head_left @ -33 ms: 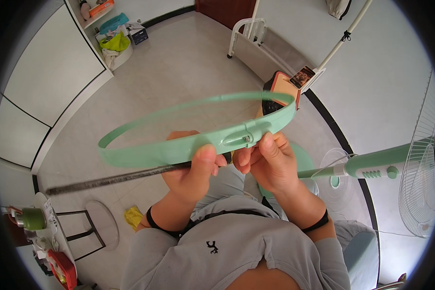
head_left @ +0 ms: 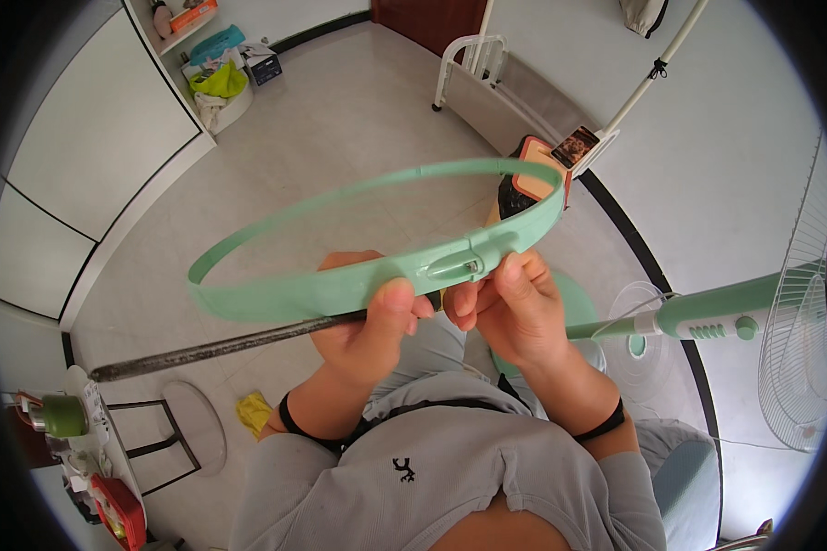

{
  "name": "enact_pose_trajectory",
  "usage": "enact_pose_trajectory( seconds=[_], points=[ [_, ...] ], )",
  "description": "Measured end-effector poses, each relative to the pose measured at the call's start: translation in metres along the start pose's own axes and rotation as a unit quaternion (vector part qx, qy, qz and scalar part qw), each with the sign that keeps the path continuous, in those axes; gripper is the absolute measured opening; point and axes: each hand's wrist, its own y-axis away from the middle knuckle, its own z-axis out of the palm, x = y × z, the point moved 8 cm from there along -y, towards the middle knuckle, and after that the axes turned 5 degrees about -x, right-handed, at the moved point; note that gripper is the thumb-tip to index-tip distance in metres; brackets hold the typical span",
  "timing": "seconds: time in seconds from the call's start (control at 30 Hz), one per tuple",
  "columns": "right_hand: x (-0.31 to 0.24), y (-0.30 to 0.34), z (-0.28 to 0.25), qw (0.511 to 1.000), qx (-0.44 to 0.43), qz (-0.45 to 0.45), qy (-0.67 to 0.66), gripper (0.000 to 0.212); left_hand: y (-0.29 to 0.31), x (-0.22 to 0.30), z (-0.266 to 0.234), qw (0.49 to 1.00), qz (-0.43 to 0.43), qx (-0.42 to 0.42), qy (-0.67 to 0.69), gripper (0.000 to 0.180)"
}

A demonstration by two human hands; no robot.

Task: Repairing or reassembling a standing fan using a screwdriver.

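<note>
A mint-green plastic fan guard ring (head_left: 322,294) is held up before me, tilted with its far side raised. Its clasp (head_left: 452,265) faces me and has a small metal screw in an oval recess. My left hand (head_left: 363,335) pinches the band left of the clasp, thumb on the outside. That same hand also grips a long dark rod (head_left: 202,352) that sticks out to the left. Just right of the clasp, my right hand (head_left: 524,303) is closed with its thumb against the band. Between the hands shows a small black and yellow piece (head_left: 439,300), mostly hidden by fingers.
To the right stands a green fan (head_left: 717,308) with a wire guard (head_left: 799,303). A clear fan blade (head_left: 627,321) is behind its pole. At lower left are a small table (head_left: 119,436), a green pot (head_left: 64,415) and a stool (head_left: 193,427). A yellow cloth (head_left: 253,413) lies on the floor.
The ring's far side has risen slightly and its blur is gone. The rod's left end has dipped a little. Both hands keep nearly the same place and grip.
</note>
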Motion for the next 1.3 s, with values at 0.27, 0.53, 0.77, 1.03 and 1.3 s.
enact_pose_trajectory(
  seconds=[0.27, 0.53, 0.77, 1.03, 1.3],
  points=[
    [-0.004, 0.005, 0.004, 0.999, -0.009, 0.019, 0.047, 0.027, -0.001, -0.002, 0.000, 1.000, -0.014, 0.019, 0.021, 0.015],
    [-0.048, 0.022, 0.004, 0.943, -0.029, -0.020, 0.331, 0.015, -0.003, -0.013, -0.012, 0.993, -0.053, 0.072, 0.077, 0.015],
    [-0.099, 0.025, 0.024, 0.696, 0.042, -0.274, 0.662, 0.037, -0.004, -0.012, -0.004, 0.994, -0.061, 0.051, 0.077, 0.016],
    [-0.080, 0.023, 0.027, 0.669, -0.018, -0.260, 0.696, 0.041, -0.001, -0.016, 0.011, 0.991, -0.087, 0.029, 0.100, 0.017],
    [-0.086, 0.033, 0.022, 0.675, -0.009, -0.265, 0.688, 0.035, -0.002, -0.016, 0.022, 0.992, -0.099, -0.003, 0.081, 0.016]
  ],
)
